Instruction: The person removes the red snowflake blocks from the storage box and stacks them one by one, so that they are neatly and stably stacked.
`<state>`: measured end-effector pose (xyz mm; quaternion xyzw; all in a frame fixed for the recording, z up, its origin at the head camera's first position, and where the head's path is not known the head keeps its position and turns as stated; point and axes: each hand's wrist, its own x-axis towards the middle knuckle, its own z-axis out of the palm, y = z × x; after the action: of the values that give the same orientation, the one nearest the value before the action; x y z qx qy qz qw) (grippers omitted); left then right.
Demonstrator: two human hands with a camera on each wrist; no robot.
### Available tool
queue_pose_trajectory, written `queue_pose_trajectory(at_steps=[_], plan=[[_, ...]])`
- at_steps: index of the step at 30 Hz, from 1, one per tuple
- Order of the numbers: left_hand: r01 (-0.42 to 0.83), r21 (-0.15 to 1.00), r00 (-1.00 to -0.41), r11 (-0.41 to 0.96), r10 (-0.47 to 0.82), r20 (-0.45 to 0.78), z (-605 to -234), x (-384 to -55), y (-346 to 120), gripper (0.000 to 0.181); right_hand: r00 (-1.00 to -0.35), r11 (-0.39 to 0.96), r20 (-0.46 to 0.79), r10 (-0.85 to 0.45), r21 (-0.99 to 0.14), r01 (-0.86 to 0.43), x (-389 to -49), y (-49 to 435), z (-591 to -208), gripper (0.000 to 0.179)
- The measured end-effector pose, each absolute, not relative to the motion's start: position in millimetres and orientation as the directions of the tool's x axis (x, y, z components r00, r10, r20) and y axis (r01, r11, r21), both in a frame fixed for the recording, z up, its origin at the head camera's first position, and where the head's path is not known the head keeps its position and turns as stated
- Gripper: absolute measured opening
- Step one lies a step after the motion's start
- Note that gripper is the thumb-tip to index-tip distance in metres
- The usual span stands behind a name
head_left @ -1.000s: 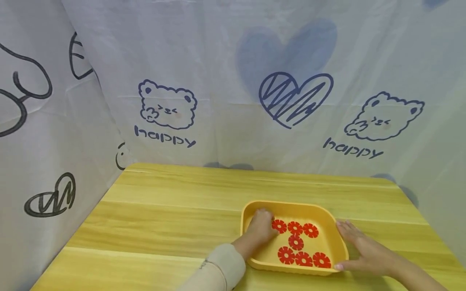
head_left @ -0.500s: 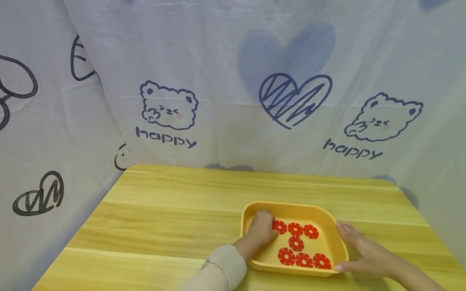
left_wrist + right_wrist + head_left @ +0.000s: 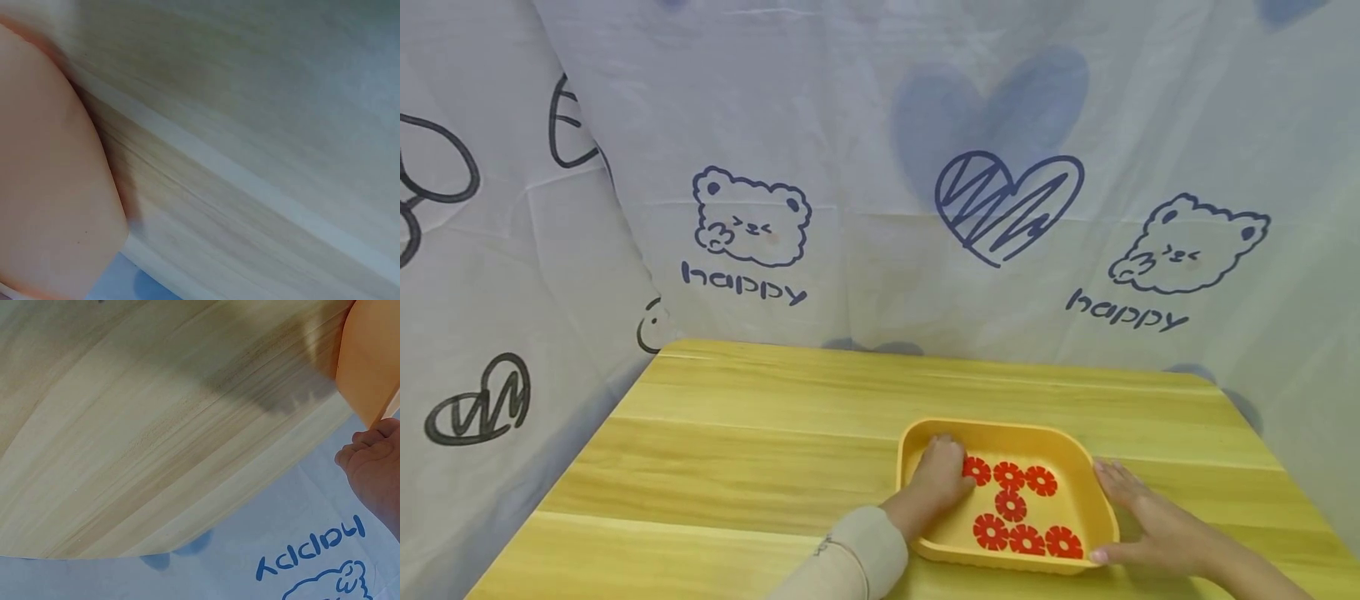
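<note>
In the head view, a yellow-orange plastic tray sits on the table with several red notched discs lying inside. Three form an upper row, one sits below its middle, and three more line the near wall. My left hand reaches over the tray's left wall, its fingertips down by the leftmost upper disc; what lies under those fingers is hidden. Outside, my right hand rests on the right wall, fingers along the rim and thumb at the near corner. The right wrist view shows its fingertips at the tray's edge.
The wood-grain table extends left of the tray and behind it. A white cloth printed with hearts and bears hangs at the back and the left. In the left wrist view, the tray's outer wall fills the left side.
The head view has shifted very slightly. Both hands, the tray and the red discs keep their places.
</note>
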<state>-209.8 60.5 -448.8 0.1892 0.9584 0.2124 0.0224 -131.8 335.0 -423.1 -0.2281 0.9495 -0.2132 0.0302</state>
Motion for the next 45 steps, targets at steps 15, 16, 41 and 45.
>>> queue_pose_trajectory(at_steps=[15,16,41,45], plan=[[0.313,0.5,-0.939,0.807,0.343,0.034,-437.6,-208.0,56.6,0.026,-0.898,0.809,0.026,-0.438,-0.425,-0.407,-132.7,333.6,-419.5,0.099],[0.314,0.505,-0.938,0.804,0.344,0.037,-436.3,-208.3,56.2,0.026,-0.901,0.811,0.019,-0.434,-0.427,-0.399,-133.0,333.2,-418.6,0.099],[0.584,0.545,-0.8,0.602,0.54,0.261,-419.3,-205.7,26.9,0.034,-0.904,0.815,0.004,-0.428,-0.431,-0.388,-134.0,332.7,-417.5,0.099],[0.625,0.53,-0.773,0.573,0.551,0.315,-422.1,-204.5,20.4,0.033,-0.897,0.809,0.036,-0.441,-0.416,-0.415,-133.9,332.9,-419.2,0.098]])
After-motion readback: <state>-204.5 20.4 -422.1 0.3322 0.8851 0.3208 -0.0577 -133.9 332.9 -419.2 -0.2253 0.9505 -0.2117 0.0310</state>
